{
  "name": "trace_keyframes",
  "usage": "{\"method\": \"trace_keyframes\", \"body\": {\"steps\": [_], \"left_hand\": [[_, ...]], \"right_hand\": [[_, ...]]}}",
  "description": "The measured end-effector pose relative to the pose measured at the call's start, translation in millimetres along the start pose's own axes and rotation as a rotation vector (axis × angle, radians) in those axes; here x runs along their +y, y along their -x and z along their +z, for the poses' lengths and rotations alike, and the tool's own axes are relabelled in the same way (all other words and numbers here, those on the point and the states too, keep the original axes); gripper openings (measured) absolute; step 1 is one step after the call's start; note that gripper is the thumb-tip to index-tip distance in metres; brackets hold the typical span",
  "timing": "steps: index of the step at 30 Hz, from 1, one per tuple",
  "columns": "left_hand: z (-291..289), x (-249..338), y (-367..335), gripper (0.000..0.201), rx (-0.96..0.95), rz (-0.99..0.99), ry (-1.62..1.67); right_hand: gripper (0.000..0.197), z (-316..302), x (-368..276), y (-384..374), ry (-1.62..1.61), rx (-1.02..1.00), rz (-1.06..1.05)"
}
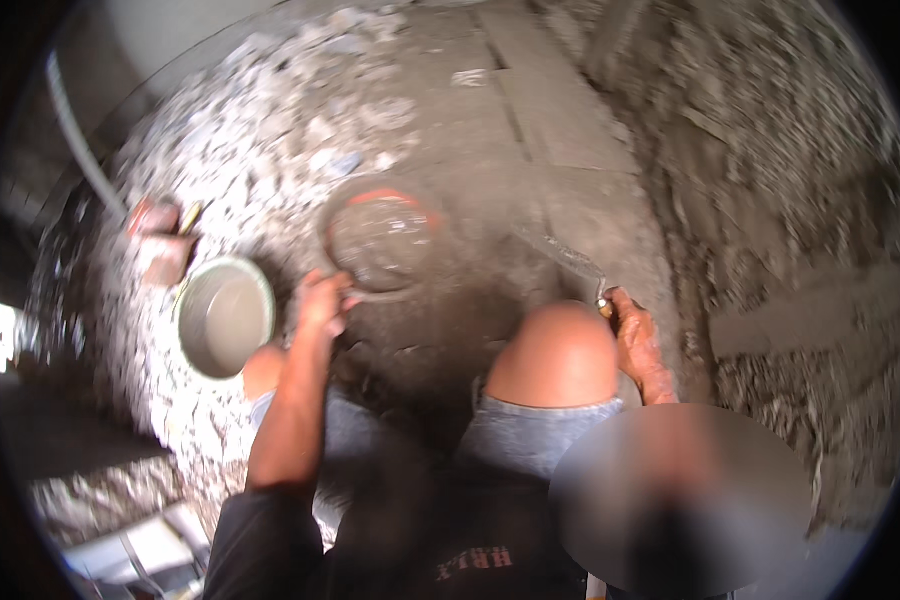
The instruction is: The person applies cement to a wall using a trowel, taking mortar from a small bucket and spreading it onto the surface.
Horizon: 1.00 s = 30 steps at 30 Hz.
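We note harsh glare upper left, dim brown shadow centre, motion blur right, fisheye bending, dark vignette at rim.

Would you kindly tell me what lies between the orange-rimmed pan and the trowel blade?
In the head view, only bare mortar-smeared ground separates the orange-rimmed pan from the trowel held in the right hand.

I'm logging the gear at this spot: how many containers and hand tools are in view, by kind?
Pans with orange rim: 1, the pan gripped at its edge by the left hand
Pale buckets: 1, the bucket
Trowels: 1, the trowel held in the right hand
Total: 3
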<state>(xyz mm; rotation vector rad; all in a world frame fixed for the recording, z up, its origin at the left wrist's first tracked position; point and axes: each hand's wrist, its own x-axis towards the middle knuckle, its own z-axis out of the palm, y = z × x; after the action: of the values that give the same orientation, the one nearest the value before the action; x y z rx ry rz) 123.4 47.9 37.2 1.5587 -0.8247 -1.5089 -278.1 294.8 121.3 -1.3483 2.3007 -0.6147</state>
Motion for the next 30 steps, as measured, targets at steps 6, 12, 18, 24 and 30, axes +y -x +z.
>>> {"method": "trace_keyframes", "body": {"steps": [6,12,18,24,30], "left_hand": [[22,-30,12,0.012,-0.253,0.024,-0.062],[51,-55,23,0.019,-0.417,-0.094,-0.142],[63,-35,31,0.016,-0.452,-0.051,-0.178],[60,-48,19,0.023,-0.531,0.038,-0.243],[66,-52,25,0.023,-0.481,0.081,-0.373]], "right_hand": [[0.029,37,-29,-73,0.426,0.038,-0.353],[0.038,20,-47,-117,0.704,0.007,-0.382],[0.033,46,-32,-141,0.831,0.021,-0.513],[0.018,107,-37,-156,0.806,-0.294,-0.629],[0.026,131,-26,-136,0.558,-0.36,-0.658]]}}
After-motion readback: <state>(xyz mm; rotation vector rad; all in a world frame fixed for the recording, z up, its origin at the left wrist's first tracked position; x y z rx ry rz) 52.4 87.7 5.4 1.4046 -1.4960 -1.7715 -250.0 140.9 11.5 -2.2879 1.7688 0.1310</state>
